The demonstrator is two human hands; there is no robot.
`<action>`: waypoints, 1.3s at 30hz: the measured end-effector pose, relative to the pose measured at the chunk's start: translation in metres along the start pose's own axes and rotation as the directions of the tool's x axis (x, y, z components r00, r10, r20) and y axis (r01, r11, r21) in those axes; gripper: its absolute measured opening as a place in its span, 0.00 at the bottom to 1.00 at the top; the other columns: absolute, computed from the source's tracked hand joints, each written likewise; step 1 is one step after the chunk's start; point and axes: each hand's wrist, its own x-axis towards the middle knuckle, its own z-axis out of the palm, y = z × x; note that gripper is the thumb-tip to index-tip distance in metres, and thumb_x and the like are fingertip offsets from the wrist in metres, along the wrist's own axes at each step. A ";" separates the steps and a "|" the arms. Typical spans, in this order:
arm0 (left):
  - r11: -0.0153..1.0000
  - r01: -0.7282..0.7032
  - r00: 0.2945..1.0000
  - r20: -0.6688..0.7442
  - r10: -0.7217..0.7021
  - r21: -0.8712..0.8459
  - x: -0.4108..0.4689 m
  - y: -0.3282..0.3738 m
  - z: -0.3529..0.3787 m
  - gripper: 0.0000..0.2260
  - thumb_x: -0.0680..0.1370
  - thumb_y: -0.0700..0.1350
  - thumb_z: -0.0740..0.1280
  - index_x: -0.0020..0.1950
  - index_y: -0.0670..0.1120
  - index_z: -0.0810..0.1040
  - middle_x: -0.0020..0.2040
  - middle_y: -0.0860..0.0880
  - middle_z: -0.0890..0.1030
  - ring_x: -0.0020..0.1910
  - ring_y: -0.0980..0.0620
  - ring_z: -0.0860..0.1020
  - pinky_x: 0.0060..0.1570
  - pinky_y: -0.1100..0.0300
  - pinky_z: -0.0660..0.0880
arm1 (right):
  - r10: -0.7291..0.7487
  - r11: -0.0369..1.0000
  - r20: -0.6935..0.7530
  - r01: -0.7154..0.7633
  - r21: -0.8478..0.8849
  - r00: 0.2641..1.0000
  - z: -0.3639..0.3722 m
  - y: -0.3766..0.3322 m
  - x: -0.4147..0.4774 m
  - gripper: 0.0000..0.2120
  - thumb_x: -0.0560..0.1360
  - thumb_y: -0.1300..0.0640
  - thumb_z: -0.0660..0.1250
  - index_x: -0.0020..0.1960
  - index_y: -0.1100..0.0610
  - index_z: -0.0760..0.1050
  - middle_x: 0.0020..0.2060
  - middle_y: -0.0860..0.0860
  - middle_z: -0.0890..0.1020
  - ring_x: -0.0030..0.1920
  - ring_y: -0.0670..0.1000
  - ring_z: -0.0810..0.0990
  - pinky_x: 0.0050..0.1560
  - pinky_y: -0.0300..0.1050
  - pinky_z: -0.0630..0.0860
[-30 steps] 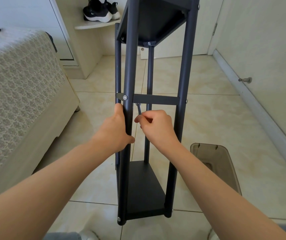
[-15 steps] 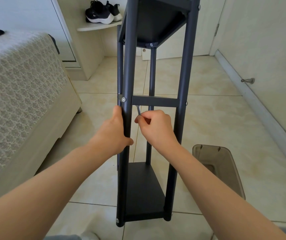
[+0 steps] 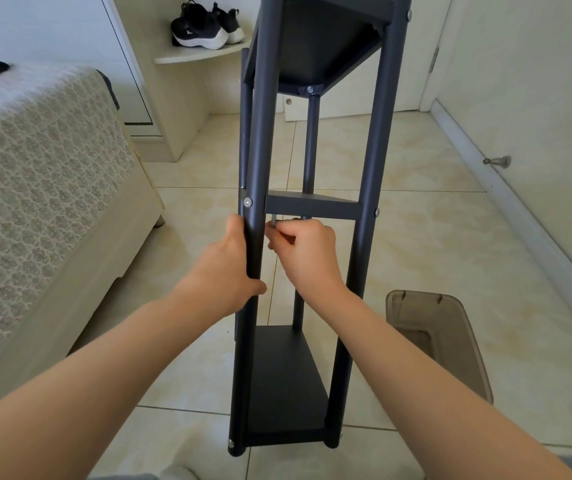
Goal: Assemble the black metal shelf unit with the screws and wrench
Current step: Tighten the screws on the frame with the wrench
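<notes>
Steadying shelf unit [image 3: 284, 375], upright on floor [image 3: 433, 254], with left hand [image 3: 229, 268] fingers curling round front post [image 3: 260, 133]; pinching wrench [image 3: 273, 224] in right hand [image 3: 308, 251] fingers just under middle shelf [image 3: 312, 205]. Looking mostly assembled, three shelves mounted; likely finishing tightening.

wrench [image 3: 273, 225]: mostly hidden in right hand [image 3: 307, 252] | shelf unit [image 3: 312, 206]: top cropped

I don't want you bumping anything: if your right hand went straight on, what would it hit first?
Probably the shelf unit's front left post, just beside the right hand and its wrench, under the middle shelf. Depth is unclear.
</notes>
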 end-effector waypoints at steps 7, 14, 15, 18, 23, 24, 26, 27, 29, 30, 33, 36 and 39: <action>0.999 0.016 1.000 -0.009 -0.016 -0.034 0.004 -0.009 -0.003 0.27 0.72 0.40 0.78 0.57 0.49 0.60 0.48 0.46 0.76 0.40 0.44 0.81 0.42 0.47 0.83 | -0.111 0.994 -0.102 0.113 0.005 0.989 0.020 0.008 0.003 0.11 0.79 0.57 0.67 0.43 0.62 0.83 0.33 0.52 0.82 0.35 0.47 0.80 0.41 0.29 0.72; 0.999 0.032 0.999 -0.025 -0.032 -0.021 0.007 -0.017 -0.003 0.28 0.71 0.41 0.79 0.57 0.50 0.60 0.47 0.47 0.77 0.41 0.44 0.82 0.44 0.44 0.83 | -0.223 0.974 -0.243 0.224 -0.024 0.944 0.036 0.010 0.008 0.08 0.78 0.62 0.68 0.42 0.63 0.82 0.33 0.54 0.81 0.33 0.44 0.73 0.40 0.22 0.66; 0.999 0.033 0.999 -0.024 -0.033 -0.020 0.007 -0.019 -0.004 0.29 0.71 0.41 0.79 0.57 0.50 0.60 0.47 0.48 0.77 0.41 0.44 0.82 0.43 0.45 0.83 | -0.230 0.972 -0.258 0.232 -0.024 0.938 0.038 0.010 0.009 0.08 0.77 0.62 0.69 0.42 0.64 0.82 0.32 0.54 0.81 0.33 0.44 0.73 0.40 0.22 0.65; 0.999 0.032 0.999 -0.027 -0.033 -0.020 0.008 -0.023 -0.004 0.29 0.71 0.42 0.79 0.57 0.51 0.60 0.46 0.48 0.76 0.41 0.45 0.82 0.42 0.46 0.83 | -0.231 0.971 -0.258 0.239 0.003 0.938 0.042 0.009 0.010 0.08 0.77 0.63 0.68 0.41 0.64 0.82 0.32 0.54 0.81 0.32 0.44 0.72 0.40 0.22 0.65; 0.999 0.047 0.998 -0.035 -0.047 -0.011 0.007 -0.027 -0.005 0.30 0.71 0.42 0.79 0.57 0.53 0.58 0.44 0.51 0.74 0.40 0.47 0.81 0.41 0.49 0.84 | -0.149 0.986 -0.194 0.161 0.047 0.970 0.041 0.011 0.005 0.09 0.78 0.61 0.68 0.39 0.60 0.81 0.29 0.43 0.74 0.29 0.38 0.71 0.38 0.22 0.66; 0.999 0.047 0.998 -0.035 -0.047 -0.006 0.006 -0.026 -0.005 0.30 0.71 0.43 0.79 0.57 0.53 0.58 0.44 0.51 0.74 0.40 0.47 0.81 0.40 0.49 0.84 | -0.118 0.990 -0.148 0.127 0.053 0.982 0.040 0.012 0.003 0.11 0.78 0.61 0.67 0.37 0.58 0.79 0.27 0.41 0.72 0.28 0.38 0.72 0.37 0.22 0.66; 0.999 0.044 0.999 -0.028 -0.044 0.000 0.005 -0.024 -0.006 0.29 0.72 0.43 0.78 0.57 0.51 0.58 0.47 0.49 0.75 0.41 0.46 0.82 0.41 0.48 0.84 | -0.059 0.996 -0.047 0.062 0.071 0.997 0.037 0.012 0.000 0.14 0.78 0.60 0.67 0.34 0.57 0.76 0.25 0.44 0.72 0.30 0.40 0.74 0.36 0.24 0.67; 0.999 0.043 0.999 -0.025 -0.043 0.001 0.004 -0.023 -0.006 0.29 0.72 0.43 0.78 0.58 0.51 0.58 0.48 0.48 0.76 0.42 0.44 0.82 0.42 0.47 0.84 | -0.032 0.996 -0.009 0.033 0.083 0.999 0.035 0.012 -0.002 0.13 0.78 0.60 0.66 0.35 0.59 0.77 0.26 0.47 0.74 0.31 0.41 0.75 0.35 0.25 0.68; 0.999 0.040 0.999 -0.022 -0.040 -0.003 0.002 -0.020 -0.007 0.29 0.72 0.43 0.78 0.58 0.51 0.58 0.50 0.46 0.76 0.43 0.43 0.82 0.44 0.46 0.83 | -0.004 0.995 0.021 0.002 0.096 1.000 0.029 0.010 -0.003 0.12 0.78 0.60 0.66 0.37 0.62 0.80 0.28 0.52 0.77 0.32 0.43 0.75 0.35 0.27 0.69; 0.999 0.040 0.999 -0.024 -0.041 -0.009 0.001 -0.019 -0.007 0.29 0.72 0.43 0.78 0.58 0.51 0.58 0.50 0.46 0.76 0.43 0.43 0.82 0.45 0.46 0.83 | -0.001 0.996 0.026 -0.001 0.089 1.000 0.026 0.009 -0.003 0.12 0.78 0.60 0.65 0.38 0.63 0.80 0.28 0.54 0.77 0.31 0.44 0.75 0.33 0.27 0.69; 0.999 0.045 0.999 -0.027 -0.045 -0.020 -0.001 -0.016 -0.008 0.29 0.73 0.42 0.78 0.58 0.50 0.58 0.51 0.46 0.76 0.45 0.42 0.82 0.46 0.46 0.83 | -0.008 0.999 0.053 0.006 0.040 0.999 0.018 0.005 -0.005 0.13 0.78 0.60 0.65 0.38 0.65 0.80 0.28 0.57 0.77 0.30 0.49 0.74 0.31 0.30 0.68; 0.999 0.046 0.999 -0.029 -0.046 -0.016 -0.002 -0.014 -0.009 0.29 0.73 0.42 0.77 0.58 0.51 0.57 0.51 0.46 0.75 0.46 0.42 0.81 0.47 0.46 0.83 | 0.003 1.000 0.085 -0.002 -0.015 0.996 0.010 0.003 -0.008 0.12 0.78 0.60 0.66 0.39 0.64 0.81 0.28 0.56 0.78 0.28 0.48 0.75 0.32 0.25 0.68; 0.999 0.044 0.999 -0.025 -0.044 0.003 -0.003 -0.012 -0.009 0.29 0.73 0.42 0.77 0.59 0.51 0.57 0.52 0.46 0.76 0.45 0.42 0.81 0.46 0.47 0.83 | 0.019 0.999 0.110 -0.015 -0.041 0.994 0.003 0.003 -0.010 0.12 0.78 0.60 0.66 0.39 0.64 0.82 0.28 0.55 0.77 0.27 0.44 0.74 0.32 0.23 0.67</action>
